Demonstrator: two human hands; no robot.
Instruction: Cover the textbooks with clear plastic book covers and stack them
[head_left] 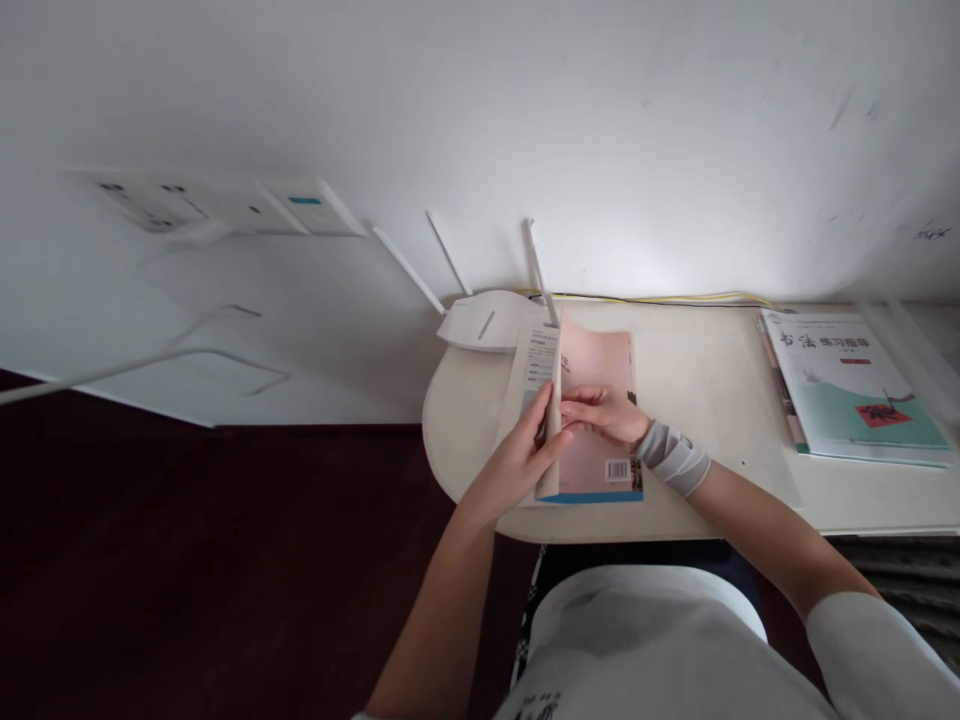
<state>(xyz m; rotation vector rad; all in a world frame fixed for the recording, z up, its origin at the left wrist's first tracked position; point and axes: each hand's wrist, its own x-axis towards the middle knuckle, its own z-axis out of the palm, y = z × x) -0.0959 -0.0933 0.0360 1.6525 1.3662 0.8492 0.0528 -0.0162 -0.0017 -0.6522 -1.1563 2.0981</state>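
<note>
A pink book (600, 370) with a barcode lies back cover up on the rounded left end of a cream desk (697, 400). Its cover flap (534, 375), printed with text, stands up along the left edge. My left hand (517, 460) pinches the folded edge of that flap between thumb and fingers. My right hand (604, 412), a grey band on its wrist, lies on the pink cover with fingers curled against the same fold.
A white router (487, 320) with several antennas sits at the desk's back left by the wall. A stack of teal and white books (851, 395) lies at the right. Wall sockets (225, 205) are at the upper left. Dark floor (187, 560) lies left of the desk.
</note>
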